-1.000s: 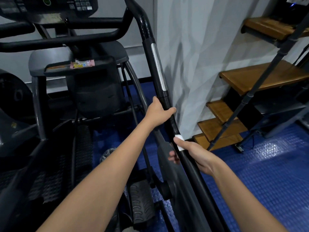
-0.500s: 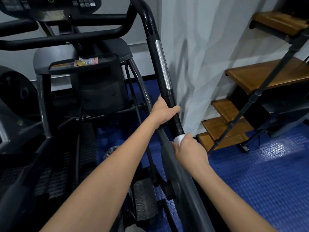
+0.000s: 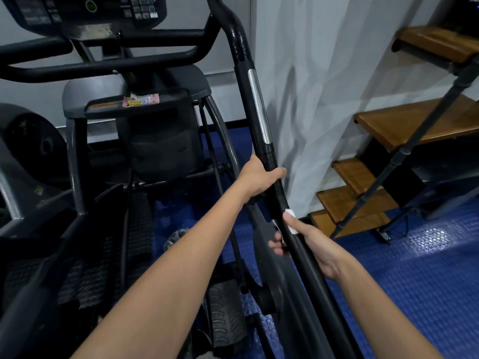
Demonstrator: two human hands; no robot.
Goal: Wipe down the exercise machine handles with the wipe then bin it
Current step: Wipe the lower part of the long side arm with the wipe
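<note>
Blue studded floor (image 3: 427, 294) and a white curtain (image 3: 311, 99) behind, so basically a home gym corner. Main thing is the long black handle (image 3: 261, 141) of the exercise machine (image 3: 155, 151), running diagonally from top centre down to the near right, with a silver strip on its upper part. Wipe (image 3: 291, 221) is a small white wad wrapped against the handle just below the middle, and only bits of it peek out on either side of the bar. Right hand (image 3: 311, 244) is curled round the handle with the wipe pinched under the thumb, fingers (image 3: 276, 248) poking out on the left side of the bar. Left hand (image 3: 259, 177) grips the same handle a bit higher up, just under the silver strip, wrapped fully round it. Going outward: console (image 3: 85, 11) sits at far top left, a tray (image 3: 103, 107) below it holds a small pink packet (image 3: 141, 99), and wooden stairs (image 3: 404, 123) climb on the right.
</note>
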